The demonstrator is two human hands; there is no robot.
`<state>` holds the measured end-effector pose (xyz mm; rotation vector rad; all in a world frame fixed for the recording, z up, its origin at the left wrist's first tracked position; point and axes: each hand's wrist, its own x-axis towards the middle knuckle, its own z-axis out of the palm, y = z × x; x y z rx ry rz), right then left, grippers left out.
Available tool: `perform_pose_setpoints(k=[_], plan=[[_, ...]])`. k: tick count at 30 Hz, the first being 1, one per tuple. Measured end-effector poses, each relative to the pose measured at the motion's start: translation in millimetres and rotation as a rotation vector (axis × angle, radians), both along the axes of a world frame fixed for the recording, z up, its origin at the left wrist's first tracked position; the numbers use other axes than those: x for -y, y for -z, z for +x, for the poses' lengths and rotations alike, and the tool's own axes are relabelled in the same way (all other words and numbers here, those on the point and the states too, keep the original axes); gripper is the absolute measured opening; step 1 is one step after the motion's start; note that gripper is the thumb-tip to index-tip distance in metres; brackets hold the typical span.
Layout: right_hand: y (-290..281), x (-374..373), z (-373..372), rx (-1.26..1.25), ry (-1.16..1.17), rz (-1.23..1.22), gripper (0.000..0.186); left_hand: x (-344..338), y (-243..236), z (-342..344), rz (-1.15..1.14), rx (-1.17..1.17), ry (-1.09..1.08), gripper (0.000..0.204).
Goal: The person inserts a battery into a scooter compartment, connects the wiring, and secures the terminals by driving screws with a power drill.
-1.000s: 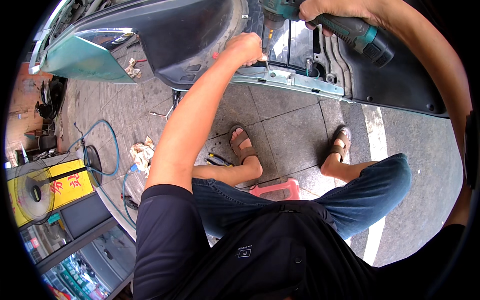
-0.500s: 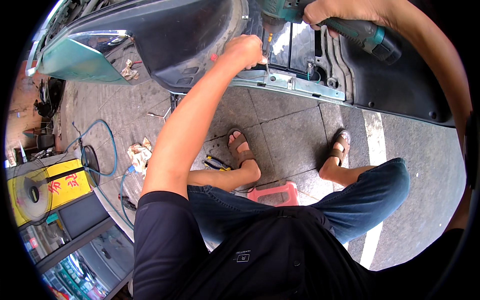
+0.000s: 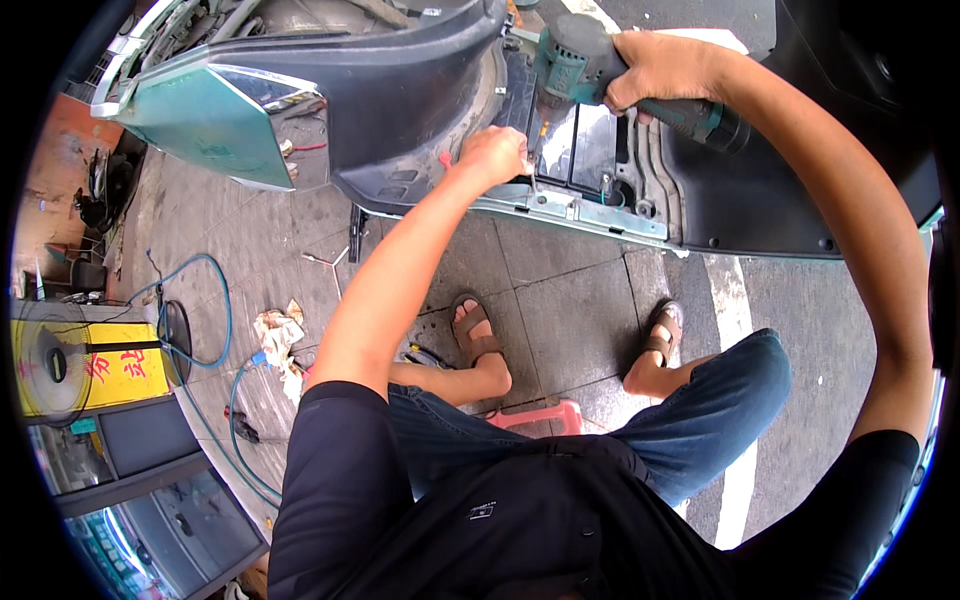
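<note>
My right hand [image 3: 668, 75] is wrapped round the handle of a green-and-black cordless drill [image 3: 572, 62] at the top of the view. The drill points down into the open compartment of a green vehicle with dark plastic panels. A yellow-banded bit [image 3: 544, 129] sits below its chuck; the bit's tip is hard to make out. Just left of the bit, my left hand [image 3: 492, 158] is closed, with thumb and fingers together above the metal edge strip [image 3: 570, 208]. What it pinches, if anything, is hidden.
A pink stool [image 3: 545, 415] stands between my legs, with pliers [image 3: 425, 355] by my left foot. Left on the paving lie a crumpled rag [image 3: 278, 330], a blue hose [image 3: 229, 300] and a Y-shaped wrench [image 3: 327, 264]. A fan [image 3: 55, 365] stands at the far left.
The view has shifted, so the vehicle sits lower in it and more of its far side shows. Both hands stay at the same spot, the drill still in my right.
</note>
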<state>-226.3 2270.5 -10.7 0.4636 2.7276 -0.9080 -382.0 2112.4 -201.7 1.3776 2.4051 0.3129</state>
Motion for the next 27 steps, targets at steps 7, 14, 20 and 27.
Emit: perform_pose_setpoints(k=[7,14,20,27], plan=[[-27,3,0,0.109,-0.160,0.104,0.040,-8,-3,-11,-0.109,0.135,0.054,0.019],[-40,39,-10,0.356,-0.042,0.502,0.040,-7,-6,-7,-0.111,-0.051,0.149,0.025],[-29,15,-3,-0.014,-0.232,0.219,0.043,-9,-3,-3,-0.077,-0.080,0.163,0.024],[15,-14,-9,-0.309,-0.383,0.420,0.048,-2,-4,0,0.002,-0.106,0.172,0.022]])
